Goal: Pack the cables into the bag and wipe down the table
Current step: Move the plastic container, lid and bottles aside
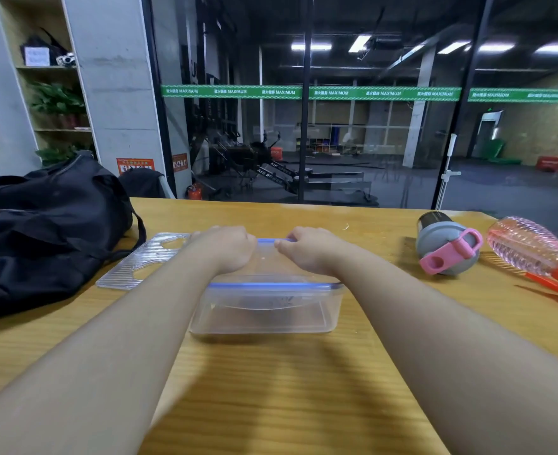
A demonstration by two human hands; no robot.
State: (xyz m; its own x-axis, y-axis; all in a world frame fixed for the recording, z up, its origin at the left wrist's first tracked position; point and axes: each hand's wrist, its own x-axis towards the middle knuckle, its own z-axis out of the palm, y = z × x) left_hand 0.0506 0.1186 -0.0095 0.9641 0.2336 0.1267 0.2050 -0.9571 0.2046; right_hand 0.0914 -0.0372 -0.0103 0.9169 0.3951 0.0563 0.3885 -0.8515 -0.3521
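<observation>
A clear plastic box (267,310) with a blue-rimmed lid stands in the middle of the wooden table (271,389). My left hand (225,247) and my right hand (310,249) both rest on top of the lid, their fingers curled over its far edge. A dark shape shows faintly through the box wall; I cannot tell what it is. A black bag (44,231) lies on the table's left side, its strap trailing toward the box. No cable is plainly visible.
A clear ribbed plastic board (139,264) with holes lies between the bag and the box. At the right lie a grey bottle with a pink strap (448,249) and a pink spray bottle with a red trigger (533,254). A glass wall stands behind the table.
</observation>
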